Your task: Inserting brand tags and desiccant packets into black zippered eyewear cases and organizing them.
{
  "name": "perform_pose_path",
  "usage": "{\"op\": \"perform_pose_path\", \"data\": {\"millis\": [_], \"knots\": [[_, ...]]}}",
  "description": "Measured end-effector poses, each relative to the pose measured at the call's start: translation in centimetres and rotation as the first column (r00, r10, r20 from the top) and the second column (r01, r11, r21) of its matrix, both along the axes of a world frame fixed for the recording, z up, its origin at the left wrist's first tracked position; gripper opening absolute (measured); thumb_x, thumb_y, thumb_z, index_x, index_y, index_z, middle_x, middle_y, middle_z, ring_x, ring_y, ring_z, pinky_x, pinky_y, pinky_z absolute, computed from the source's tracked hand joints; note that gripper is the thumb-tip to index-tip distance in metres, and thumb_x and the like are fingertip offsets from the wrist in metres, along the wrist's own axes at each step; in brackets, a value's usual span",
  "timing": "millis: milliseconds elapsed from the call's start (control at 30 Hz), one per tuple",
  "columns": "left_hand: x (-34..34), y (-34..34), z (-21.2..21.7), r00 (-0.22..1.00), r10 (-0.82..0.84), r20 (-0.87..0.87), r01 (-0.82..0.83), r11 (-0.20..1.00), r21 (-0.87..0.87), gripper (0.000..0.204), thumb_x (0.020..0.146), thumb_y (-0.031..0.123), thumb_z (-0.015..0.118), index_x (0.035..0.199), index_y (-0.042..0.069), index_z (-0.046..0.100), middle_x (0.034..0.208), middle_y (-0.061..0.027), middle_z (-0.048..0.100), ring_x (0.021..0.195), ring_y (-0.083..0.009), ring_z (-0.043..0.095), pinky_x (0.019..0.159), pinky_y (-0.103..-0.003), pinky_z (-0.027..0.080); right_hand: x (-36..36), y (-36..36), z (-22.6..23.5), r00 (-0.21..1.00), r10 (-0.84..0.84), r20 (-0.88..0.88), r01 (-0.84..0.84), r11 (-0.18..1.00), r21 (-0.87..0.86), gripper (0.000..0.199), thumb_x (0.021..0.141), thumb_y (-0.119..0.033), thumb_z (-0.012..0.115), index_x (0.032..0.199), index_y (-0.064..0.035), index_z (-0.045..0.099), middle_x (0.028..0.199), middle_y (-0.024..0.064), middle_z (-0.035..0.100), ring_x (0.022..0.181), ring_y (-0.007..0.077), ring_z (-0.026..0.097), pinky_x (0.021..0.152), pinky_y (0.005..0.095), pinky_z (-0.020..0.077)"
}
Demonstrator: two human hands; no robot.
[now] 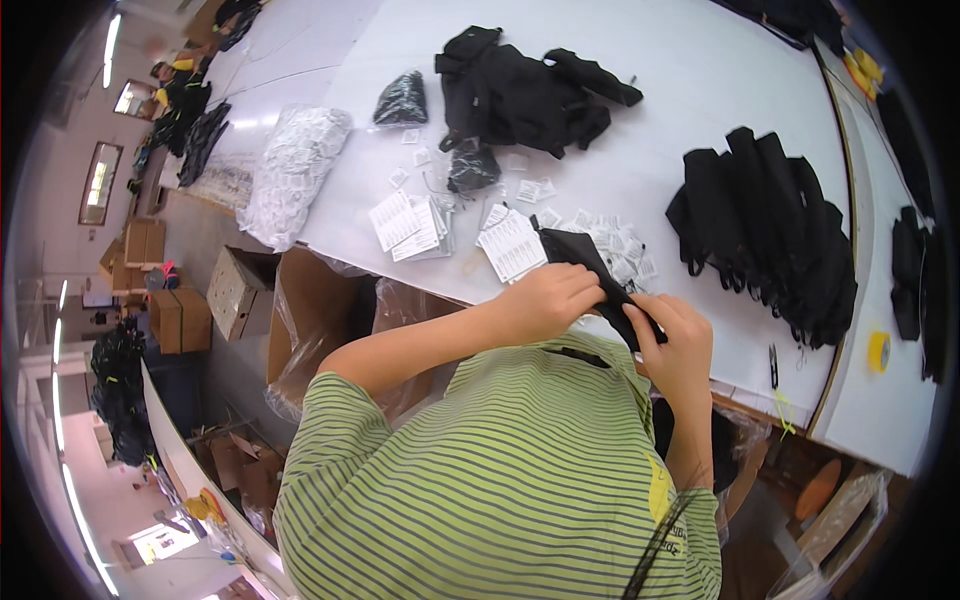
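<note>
A folded black fabric piece (585, 255) lies across the near edge of the table, just in front of my body. My left hand (552, 300) grips its near left side with curled fingers. Fingers and thumb of my right hand (676, 335) pinch its right end. A white printed card (510, 248) lies against the fabric's far left corner; whether it is attached, I cannot tell. Beyond the fabric spreads a heap of small white labels (622, 248). More white cards (412, 226) are stacked to the left of my hands.
Black fabric pieces are piled at the right (765, 235) and far middle (520, 95). A clear bag of white labels (295, 175) sits at the left edge, small bags of black items (402, 100) nearby. Thread snips (773, 368) and yellow tape (879, 352) lie right. Cardboard boxes (180, 320) stand left.
</note>
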State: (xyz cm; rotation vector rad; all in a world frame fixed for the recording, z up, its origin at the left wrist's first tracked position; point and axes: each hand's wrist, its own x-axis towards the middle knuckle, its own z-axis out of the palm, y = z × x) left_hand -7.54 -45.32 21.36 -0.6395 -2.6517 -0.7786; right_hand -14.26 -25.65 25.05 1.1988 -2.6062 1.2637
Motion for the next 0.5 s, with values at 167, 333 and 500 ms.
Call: {"op": "perform_pose_path", "data": {"millis": [167, 333, 500], "knots": [[0.2, -0.3, -0.7, 0.995, -0.044, -0.086, 0.037, 0.996, -0.085, 0.022, 0.068, 0.008, 0.06, 0.088, -0.001, 0.058, 0.083, -0.0084, 0.054, 0.078, -0.0231, 0.055, 0.067, -0.033, 0.047, 0.2, -0.2, -0.7, 0.992, -0.042, 0.122, 0.045, 0.999, -0.024, 0.01, 0.079, -0.008, 0.069, 0.084, 0.0001, 0.066, 0.073, 0.0123, 0.064, 0.06, 0.0257, 0.06, 0.057, 0.0315, 0.0458], [0.0, -0.5, -0.7, 0.99, -0.037, -0.138, 0.026, 0.997, -0.079, 0.018, 0.071, 0.011, 0.061, 0.085, 0.001, 0.056, 0.08, -0.0063, 0.051, 0.077, -0.0205, 0.053, 0.067, -0.031, 0.046, 0.3, -0.4, -1.0, 0.98, -0.036, 0.197, 0.047, 0.997, -0.055, 0.011, 0.08, -0.007, 0.068, 0.086, 0.0016, 0.065, 0.073, 0.0121, 0.065, 0.058, 0.0214, 0.059, 0.056, 0.0294, 0.0445], [0.1, -0.9, -0.4, 0.996, -0.028, -0.083, 0.018, 0.992, -0.124, 0.017, 0.072, 0.011, 0.063, 0.084, 0.002, 0.055, 0.08, -0.0062, 0.052, 0.077, -0.0208, 0.054, 0.067, -0.032, 0.046, 0.3, -0.7, -1.2, 0.981, -0.03, 0.193, 0.042, 0.997, -0.059, 0.011, 0.08, -0.006, 0.067, 0.086, 0.0029, 0.065, 0.073, 0.0119, 0.065, 0.057, 0.0187, 0.057, 0.055, 0.0281, 0.0437]]}}
